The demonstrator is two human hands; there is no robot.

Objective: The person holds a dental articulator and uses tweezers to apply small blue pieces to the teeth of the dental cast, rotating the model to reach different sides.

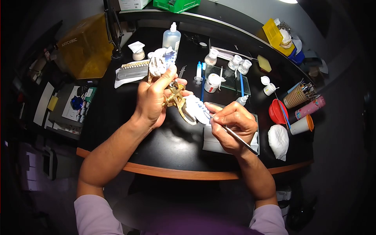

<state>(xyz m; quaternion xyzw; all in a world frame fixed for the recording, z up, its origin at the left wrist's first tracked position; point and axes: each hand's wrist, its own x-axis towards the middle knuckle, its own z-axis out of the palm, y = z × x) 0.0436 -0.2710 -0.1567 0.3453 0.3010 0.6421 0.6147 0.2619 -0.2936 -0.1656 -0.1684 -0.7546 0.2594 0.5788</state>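
Observation:
My left hand (pixel 150 96) is closed around a brass dental articulator (pixel 175 98), held up over the black table. One white plaster dental model (pixel 159 64), with a bluish patch, is mounted at its upper end. The other plaster model (pixel 197 110), with blue-tinted teeth, sits at its lower right end. In my right hand (pixel 235 125) a slim brush-like tool (pixel 241 140) is pinched like a pen. Its tip reaches the teeth of the lower model; whether it touches cannot be made out. My right fingertips are right beside that model.
Behind stand a clear bottle (pixel 171 39), a white jar (pixel 212 83), a blue syringe (pixel 198 72) and several small bottles. A shade guide (pixel 133 71) lies at left. To the right are a red bowl (pixel 278 111), a cup (pixel 301 125) and a crumpled white cloth (pixel 278 141).

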